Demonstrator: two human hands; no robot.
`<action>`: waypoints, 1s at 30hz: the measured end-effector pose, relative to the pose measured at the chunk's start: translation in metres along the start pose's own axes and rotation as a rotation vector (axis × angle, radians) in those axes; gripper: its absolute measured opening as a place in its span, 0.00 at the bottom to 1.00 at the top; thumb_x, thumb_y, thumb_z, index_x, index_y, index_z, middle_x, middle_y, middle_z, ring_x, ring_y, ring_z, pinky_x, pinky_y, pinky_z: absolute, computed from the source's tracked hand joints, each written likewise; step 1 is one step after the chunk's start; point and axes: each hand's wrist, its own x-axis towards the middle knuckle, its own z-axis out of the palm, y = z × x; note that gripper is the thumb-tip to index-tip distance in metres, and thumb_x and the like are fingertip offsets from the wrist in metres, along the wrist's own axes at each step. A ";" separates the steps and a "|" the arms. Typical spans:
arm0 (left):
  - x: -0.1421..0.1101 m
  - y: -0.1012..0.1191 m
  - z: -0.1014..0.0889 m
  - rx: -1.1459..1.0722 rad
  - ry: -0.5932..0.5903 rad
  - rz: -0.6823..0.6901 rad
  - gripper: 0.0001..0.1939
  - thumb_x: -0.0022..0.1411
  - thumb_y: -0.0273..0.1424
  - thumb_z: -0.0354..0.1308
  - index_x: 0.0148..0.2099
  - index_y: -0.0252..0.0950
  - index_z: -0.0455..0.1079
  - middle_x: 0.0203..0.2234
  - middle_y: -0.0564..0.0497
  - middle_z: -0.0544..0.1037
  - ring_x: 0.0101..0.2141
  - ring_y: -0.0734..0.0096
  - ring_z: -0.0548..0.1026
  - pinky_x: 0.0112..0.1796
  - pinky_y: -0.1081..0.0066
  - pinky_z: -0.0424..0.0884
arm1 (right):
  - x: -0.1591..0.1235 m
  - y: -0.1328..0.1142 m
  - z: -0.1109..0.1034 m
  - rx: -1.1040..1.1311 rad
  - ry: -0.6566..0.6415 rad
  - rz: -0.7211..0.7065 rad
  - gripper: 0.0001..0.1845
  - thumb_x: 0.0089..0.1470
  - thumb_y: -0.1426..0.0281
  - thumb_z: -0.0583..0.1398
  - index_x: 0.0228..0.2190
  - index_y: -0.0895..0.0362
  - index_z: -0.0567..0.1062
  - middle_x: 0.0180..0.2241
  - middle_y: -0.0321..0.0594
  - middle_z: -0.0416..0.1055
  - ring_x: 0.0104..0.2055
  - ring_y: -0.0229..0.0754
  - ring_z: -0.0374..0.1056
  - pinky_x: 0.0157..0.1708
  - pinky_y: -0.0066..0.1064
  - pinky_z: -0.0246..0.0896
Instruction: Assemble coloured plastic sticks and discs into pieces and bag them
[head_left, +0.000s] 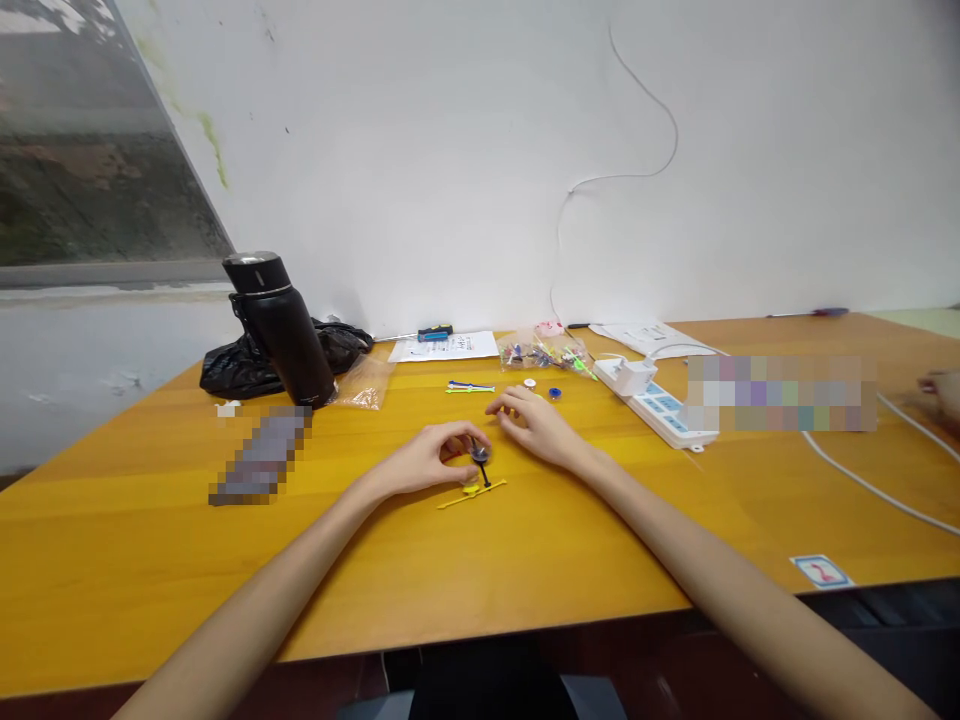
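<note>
My left hand curls on its side over the table, thumb and fingers closed around a small dark round piece. Below that piece a thin black stick reaches toward a yellow plastic strip on the table; whether they are joined I cannot tell. Beside my left thumb sits a small yellow round piece. My right hand rests to the right, fingers loosely bent and apart, with nothing seen in it. Just beyond it lie a white round piece and a blue round piece.
Blue, white and green strips lie farther back, near a bag of colourful small parts. A black bottle stands left, a power strip right. A screwdriver lies on paper. Another person's hand shows far right.
</note>
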 end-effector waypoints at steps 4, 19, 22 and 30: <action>0.003 -0.004 0.000 -0.045 0.050 -0.025 0.13 0.61 0.33 0.61 0.49 0.36 0.74 0.36 0.50 0.78 0.33 0.72 0.72 0.38 0.71 0.68 | 0.000 0.000 0.003 0.000 -0.006 -0.005 0.10 0.63 0.74 0.54 0.41 0.55 0.75 0.42 0.44 0.73 0.46 0.45 0.68 0.47 0.37 0.63; 0.011 -0.024 -0.010 -0.538 0.343 -0.095 0.17 0.60 0.40 0.65 0.48 0.37 0.72 0.44 0.47 0.77 0.45 0.66 0.76 0.49 0.66 0.70 | 0.006 -0.032 0.013 0.762 -0.091 0.145 0.23 0.63 0.63 0.60 0.58 0.49 0.67 0.52 0.43 0.72 0.53 0.44 0.68 0.56 0.40 0.60; 0.011 -0.022 -0.009 -0.534 0.300 -0.104 0.17 0.59 0.41 0.66 0.47 0.36 0.73 0.41 0.48 0.77 0.42 0.68 0.76 0.46 0.68 0.70 | 0.006 -0.034 0.016 0.873 -0.149 0.225 0.22 0.63 0.60 0.59 0.57 0.50 0.68 0.36 0.37 0.74 0.41 0.41 0.70 0.48 0.37 0.62; 0.008 -0.011 -0.006 -0.592 0.159 -0.134 0.18 0.62 0.43 0.63 0.48 0.38 0.68 0.38 0.48 0.79 0.38 0.67 0.78 0.39 0.70 0.70 | 0.005 -0.036 0.019 1.156 -0.179 0.307 0.20 0.62 0.60 0.61 0.54 0.52 0.70 0.27 0.32 0.70 0.32 0.36 0.66 0.39 0.30 0.58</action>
